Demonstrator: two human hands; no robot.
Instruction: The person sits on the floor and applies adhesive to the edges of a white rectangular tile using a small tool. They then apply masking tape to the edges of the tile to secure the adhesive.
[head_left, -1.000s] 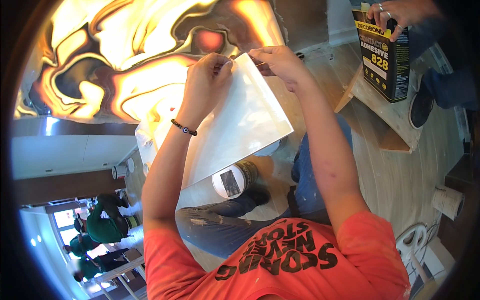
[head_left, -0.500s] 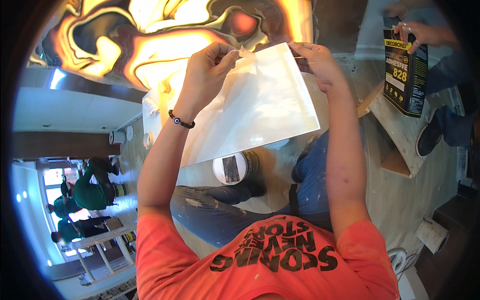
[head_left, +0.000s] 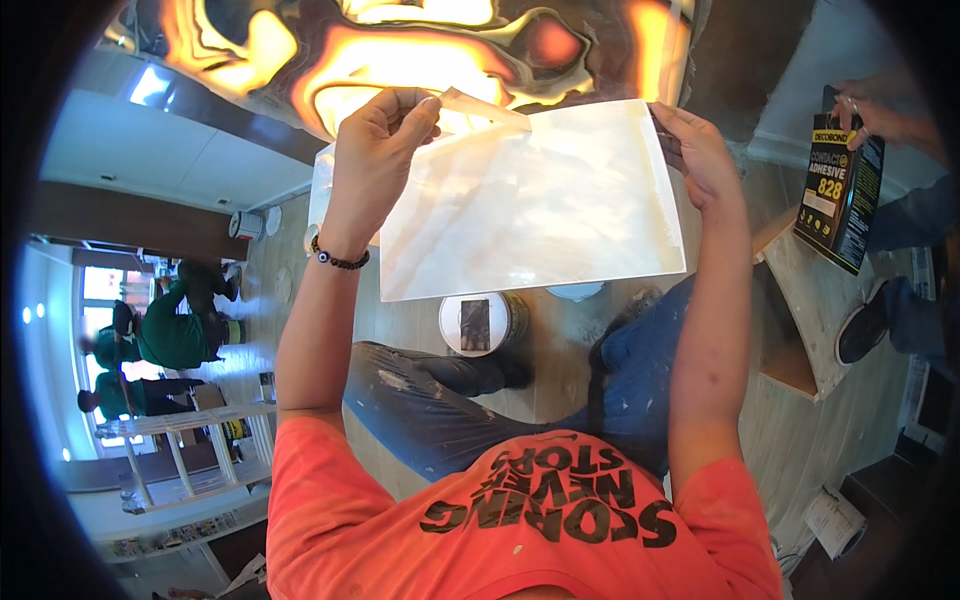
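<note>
A glossy white rectangular panel (head_left: 560, 220) is held up in front of me, above my knees. My left hand (head_left: 380, 150) pinches a thin beige tape-like strip (head_left: 485, 108) at the panel's upper left edge. Part of that strip stands up off the panel, and its far end still meets the top edge. My right hand (head_left: 700, 160) grips the panel's upper right edge; some of its fingers are hidden behind the panel.
A tub with a white lid (head_left: 452, 322) and a dark rectangle on top stands below the panel. At right, another person's hand (head_left: 870, 118) holds a black-and-yellow can (head_left: 840, 190) by a wooden box (head_left: 790, 330). A shiny reflective surface (head_left: 600, 45) fills the top. At left are a ladder (head_left: 190, 430) and people in green (head_left: 175, 325).
The strip has been pulled farther off the panel, with my left hand moving left. The panel has turned more level, and my right hand has shifted right with its edge.
</note>
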